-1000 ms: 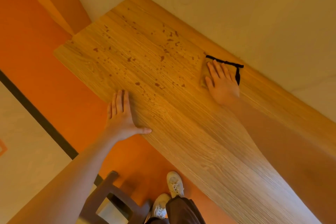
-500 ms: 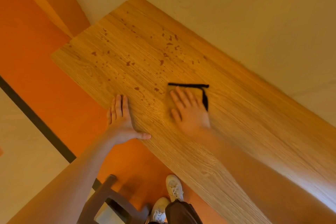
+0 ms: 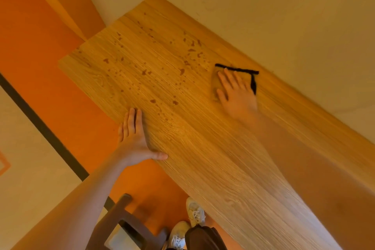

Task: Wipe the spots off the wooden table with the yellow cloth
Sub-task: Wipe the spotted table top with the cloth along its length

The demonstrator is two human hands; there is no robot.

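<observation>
A long wooden table (image 3: 213,158) runs diagonally along a pale wall. Several dark wet spots (image 3: 181,71) dot its far half, left of the cloth. A yellow cloth (image 3: 215,79) with a black edge lies flat near the wall side. My right hand (image 3: 236,95) presses flat on top of it with fingers spread, covering most of it. My left hand (image 3: 136,138) rests flat at the table's near edge, thumb out, holding nothing.
A dark wooden chair (image 3: 121,227) stands by my legs below the table's near edge. My white shoes (image 3: 194,213) are on the orange floor (image 3: 50,67). The wall (image 3: 263,6) runs along the table's far side.
My right hand slid the cloth toward the near edge, then back out toward the wall side. The left hand stayed in place.
</observation>
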